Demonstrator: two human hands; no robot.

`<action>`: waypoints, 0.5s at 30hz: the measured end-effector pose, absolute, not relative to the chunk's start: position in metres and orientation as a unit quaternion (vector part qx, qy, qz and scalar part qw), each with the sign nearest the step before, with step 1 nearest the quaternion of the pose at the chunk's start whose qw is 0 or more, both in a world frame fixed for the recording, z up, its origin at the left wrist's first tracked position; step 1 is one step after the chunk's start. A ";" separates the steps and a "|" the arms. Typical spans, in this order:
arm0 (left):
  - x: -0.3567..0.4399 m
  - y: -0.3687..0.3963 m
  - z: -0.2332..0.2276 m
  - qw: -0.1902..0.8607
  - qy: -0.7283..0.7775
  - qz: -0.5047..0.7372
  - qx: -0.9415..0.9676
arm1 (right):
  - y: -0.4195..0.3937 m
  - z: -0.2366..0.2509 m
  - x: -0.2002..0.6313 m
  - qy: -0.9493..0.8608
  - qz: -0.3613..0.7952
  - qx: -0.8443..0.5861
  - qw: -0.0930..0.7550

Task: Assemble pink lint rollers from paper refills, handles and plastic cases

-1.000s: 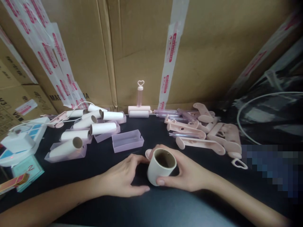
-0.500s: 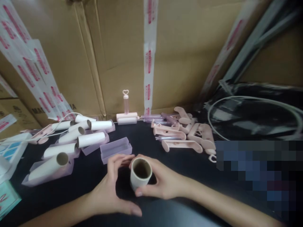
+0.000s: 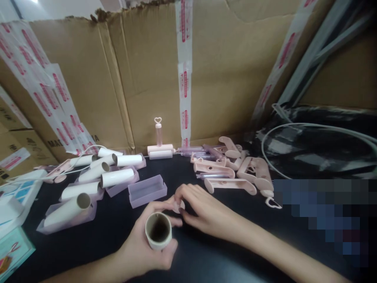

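Note:
My left hand (image 3: 138,237) is wrapped round a white lint roller refill (image 3: 158,232), which stands nearly upright with its hollow cardboard core facing me. Close beside it, my right hand (image 3: 203,210) pinches a small pale pink round piece (image 3: 178,206) between thumb and fingers. The left forefinger reaches to the same piece, partly hiding it. Just beyond the hands lies a translucent purple tray (image 3: 147,192) with nothing inside. Several more white refills (image 3: 117,178) rest at the left, some of them in purple trays.
At the back stands an assembled pink lint roller (image 3: 160,149) with a heart-shaped loop. Pink roller frames (image 3: 229,184) and purple tubes (image 3: 194,150) are heaped at the right. A teal box (image 3: 16,251) sits at the near left. Cardboard (image 3: 147,70) walls the back; a white cable (image 3: 262,145) loops at right.
The refill has passed from my right hand to my left, which has closed round it. My right hand has let go and now pinches the small pink piece. The camera view has tilted up slightly.

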State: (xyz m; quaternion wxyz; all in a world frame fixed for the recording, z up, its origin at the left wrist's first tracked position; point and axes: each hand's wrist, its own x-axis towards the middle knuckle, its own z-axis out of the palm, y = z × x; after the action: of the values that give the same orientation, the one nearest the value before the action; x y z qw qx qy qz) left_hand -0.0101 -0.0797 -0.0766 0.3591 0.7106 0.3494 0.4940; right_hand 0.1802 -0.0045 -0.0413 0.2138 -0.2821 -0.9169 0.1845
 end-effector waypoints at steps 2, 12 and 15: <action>-0.010 -0.081 -0.077 0.383 0.356 0.492 0.696 | 0.006 -0.051 0.178 -0.916 0.121 -0.312 0.223; -0.006 -0.087 -0.074 0.436 0.389 0.487 0.649 | 0.009 -0.056 0.177 -0.919 0.181 -0.281 0.209; -0.005 -0.086 -0.078 0.447 0.393 0.496 0.632 | -0.006 -0.043 0.168 -0.878 0.232 -0.255 0.333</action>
State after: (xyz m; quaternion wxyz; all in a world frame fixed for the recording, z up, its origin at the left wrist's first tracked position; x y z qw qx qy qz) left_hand -0.0053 -0.0861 -0.0782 0.4474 0.6320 0.3925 0.4963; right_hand 0.1683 -0.0064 -0.0428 0.3327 -0.2554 -0.8778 0.2316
